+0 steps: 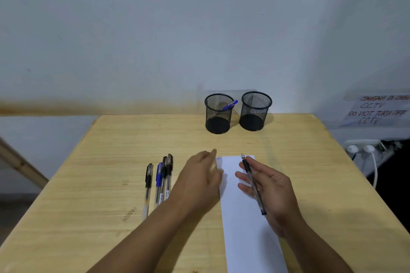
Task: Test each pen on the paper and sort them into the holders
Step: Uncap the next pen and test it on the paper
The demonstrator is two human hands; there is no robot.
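Observation:
A long white strip of paper lies on the wooden table, with a small blue mark at its top left corner. My right hand holds a black pen above the paper, tip pointing away from me. My left hand rests with straight fingers on the paper's left edge. Several capped pens, black and blue, lie in a row to the left of my left hand. Two black mesh holders stand at the back: the left holder has a blue pen in it, the right holder looks empty.
A wall rises right behind the table. A handwritten CCTV sign and a power strip with white plugs are past the table's right edge. A wooden beam slants at the far left.

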